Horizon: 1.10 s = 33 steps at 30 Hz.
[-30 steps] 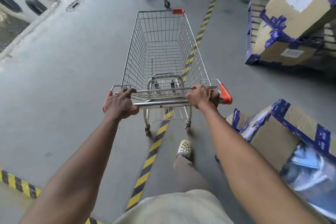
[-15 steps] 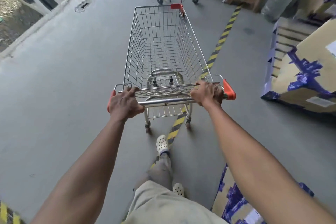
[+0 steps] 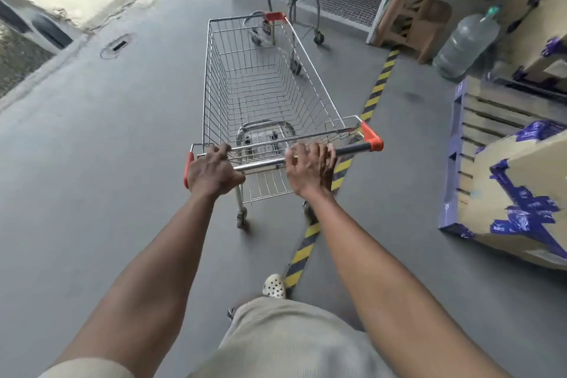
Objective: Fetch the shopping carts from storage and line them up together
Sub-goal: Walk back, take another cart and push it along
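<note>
An empty wire shopping cart [image 3: 260,86] with orange corner caps stands on the grey floor right in front of me. My left hand [image 3: 211,173] grips the left end of its chrome handle bar. My right hand [image 3: 310,170] grips the bar right of the middle, with the orange end cap free beyond it. Just past the cart's front stand other carts [image 3: 302,1], of which only the lower frames and wheels show. Their baskets are cut off at the top edge.
A yellow-black floor stripe [image 3: 372,95] runs under the cart's right side. Taped cardboard boxes on a pallet [image 3: 506,181] sit at the right, with a large water bottle [image 3: 466,43] and a wooden stool [image 3: 411,18] behind them. A floor drain [image 3: 118,45] lies left.
I have walked forward with the cart. The other carts are now much closer, just ahead of its front. My right hand has slid inward along the bar.
</note>
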Motion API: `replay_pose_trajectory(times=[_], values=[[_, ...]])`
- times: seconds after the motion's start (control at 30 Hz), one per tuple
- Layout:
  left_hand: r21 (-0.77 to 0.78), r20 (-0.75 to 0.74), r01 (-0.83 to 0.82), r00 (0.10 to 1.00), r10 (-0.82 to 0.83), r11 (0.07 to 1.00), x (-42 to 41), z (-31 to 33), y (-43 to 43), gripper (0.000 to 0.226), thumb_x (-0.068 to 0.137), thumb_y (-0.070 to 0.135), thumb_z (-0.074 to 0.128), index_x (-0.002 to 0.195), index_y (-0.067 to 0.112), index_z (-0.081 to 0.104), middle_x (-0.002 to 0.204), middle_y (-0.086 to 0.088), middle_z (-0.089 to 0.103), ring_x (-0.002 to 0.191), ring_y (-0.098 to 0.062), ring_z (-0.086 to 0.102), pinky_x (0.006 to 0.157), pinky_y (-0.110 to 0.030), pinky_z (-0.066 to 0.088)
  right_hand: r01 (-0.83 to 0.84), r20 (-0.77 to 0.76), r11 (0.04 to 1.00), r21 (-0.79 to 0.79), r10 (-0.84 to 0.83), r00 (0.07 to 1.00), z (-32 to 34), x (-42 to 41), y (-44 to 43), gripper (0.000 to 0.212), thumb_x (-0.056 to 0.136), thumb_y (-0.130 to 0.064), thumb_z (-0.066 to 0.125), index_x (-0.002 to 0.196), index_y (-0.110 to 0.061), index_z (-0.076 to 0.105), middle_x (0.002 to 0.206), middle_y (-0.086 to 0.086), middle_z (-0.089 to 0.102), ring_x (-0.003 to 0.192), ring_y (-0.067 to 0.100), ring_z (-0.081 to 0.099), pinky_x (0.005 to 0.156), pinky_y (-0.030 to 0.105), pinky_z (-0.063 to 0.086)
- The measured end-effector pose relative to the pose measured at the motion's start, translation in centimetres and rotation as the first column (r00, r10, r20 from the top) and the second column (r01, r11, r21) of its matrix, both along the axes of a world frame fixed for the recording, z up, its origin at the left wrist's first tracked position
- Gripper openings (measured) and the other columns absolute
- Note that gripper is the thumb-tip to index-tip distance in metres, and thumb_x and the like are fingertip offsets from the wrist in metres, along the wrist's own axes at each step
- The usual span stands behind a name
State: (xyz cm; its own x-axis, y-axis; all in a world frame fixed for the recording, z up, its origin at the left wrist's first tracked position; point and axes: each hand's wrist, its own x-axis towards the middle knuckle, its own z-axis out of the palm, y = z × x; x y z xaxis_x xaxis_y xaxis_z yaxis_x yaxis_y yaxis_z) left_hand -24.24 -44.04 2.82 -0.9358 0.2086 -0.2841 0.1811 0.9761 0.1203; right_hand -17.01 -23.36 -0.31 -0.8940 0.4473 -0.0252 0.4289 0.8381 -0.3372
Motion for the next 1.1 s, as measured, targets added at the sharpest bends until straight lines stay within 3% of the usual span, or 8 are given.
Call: replay_pose_trajectory(times=[0.1,0.4,0.53,0.67,0.8,0.9,1.03,1.1], values=[[-0.004,0.013,-0.031,0.999,0.031,1.0,-5.3,-0.1,4.4,0.073,0.07,0.049,0.046,0.141,0.033,0.042,0.135,-0.002,0.054,0.112,-0.029,0.066,0.123,-0.051,0.02,-0.031,0.02,0.999,-0.045,0.032,0.999,0.1,-6.2,4.0,0.052,0.102,-0.062,0.02,0.129,-0.028,0.05,0.137,0.012,0.05,0.138,0.026,0.037,0.126,0.049,-0.004],[-0.03,-0.04,-0.146,0.989,0.144,0.989,-21.8,-1.3,18.3,0.071,0.075,0.063,0.052,0.138,0.031,0.048,0.13,-0.005,0.06,0.109,-0.03,0.066,0.121,-0.055,0.022,-0.093,0.04,0.995,-0.03,0.094,0.995,0.0,-25.7,18.2,0.052,0.104,-0.057,0.019,0.135,-0.026,0.048,0.149,0.009,0.044,0.148,0.024,0.026,0.123,0.05,-0.009],[-0.027,-0.037,-0.206,0.978,0.205,0.978,-28.4,-1.0,24.6,0.075,0.076,0.063,0.05,0.142,0.029,0.043,0.133,-0.007,0.059,0.115,-0.031,0.064,0.123,-0.057,0.018,-0.113,0.121,0.983,-0.145,0.131,0.984,0.8,-33.4,23.8,0.063,0.104,-0.058,0.012,0.153,-0.024,0.032,0.169,0.004,0.016,0.158,0.02,-0.002,0.12,0.063,0.008],[-0.052,-0.031,-0.267,0.964,0.265,0.962,-33.8,-0.3,30.0,0.065,0.072,0.053,0.048,0.131,0.025,0.048,0.117,-0.004,0.061,0.097,-0.03,0.068,0.121,-0.058,0.02,-0.154,0.188,0.978,-0.137,0.179,0.966,1.7,-40.2,28.9,0.067,0.104,-0.058,0.011,0.159,-0.023,0.024,0.171,0.003,0.007,0.158,0.018,-0.009,0.117,0.061,0.016],[-0.047,-0.005,-0.268,0.963,0.268,0.962,-38.9,1.0,35.7,0.061,0.075,0.047,0.048,0.129,0.02,0.048,0.116,-0.005,0.059,0.086,-0.026,0.064,0.097,-0.047,0.038,-0.14,0.141,0.985,-0.101,0.154,0.978,1.3,-46.9,33.1,0.059,0.104,-0.048,0.021,0.153,-0.018,0.032,0.168,0.002,0.018,0.158,0.016,-0.003,0.112,0.057,0.024],[-0.023,-0.017,-0.288,0.957,0.288,0.957,-43.3,1.4,40.1,0.064,0.077,0.046,0.05,0.135,0.018,0.046,0.124,-0.008,0.058,0.091,-0.026,0.066,0.081,-0.041,0.035,-0.109,0.039,0.989,-0.098,0.114,0.993,0.5,-52.4,36.5,0.052,0.103,-0.043,0.027,0.146,-0.017,0.041,0.167,0.001,0.023,0.157,0.014,0.0,0.11,0.057,0.028],[0.001,-0.019,-0.328,0.944,0.328,0.945,-49.4,1.9,45.7,0.06,0.082,0.043,0.054,0.134,0.014,0.045,0.125,-0.008,0.057,0.087,-0.027,0.064,0.081,-0.04,0.043,-0.121,-0.019,0.988,-0.092,0.119,0.993,-0.1,-59.7,41.3,0.051,0.102,-0.043,0.027,0.141,-0.018,0.048,0.166,0.001,0.025,0.157,0.014,0.001,0.109,0.057,0.031],[0.033,-0.023,-0.343,0.939,0.344,0.939,-52.6,1.3,47.9,0.07,0.079,0.044,0.055,0.14,0.013,0.042,0.131,-0.011,0.054,0.083,-0.028,0.063,0.072,-0.039,0.044,-0.138,-0.033,0.986,-0.09,0.136,0.99,-0.5,-63.0,43.6,0.054,0.101,-0.045,0.022,0.141,-0.019,0.048,0.166,0.0,0.024,0.157,0.013,-0.002,0.11,0.06,0.031]])
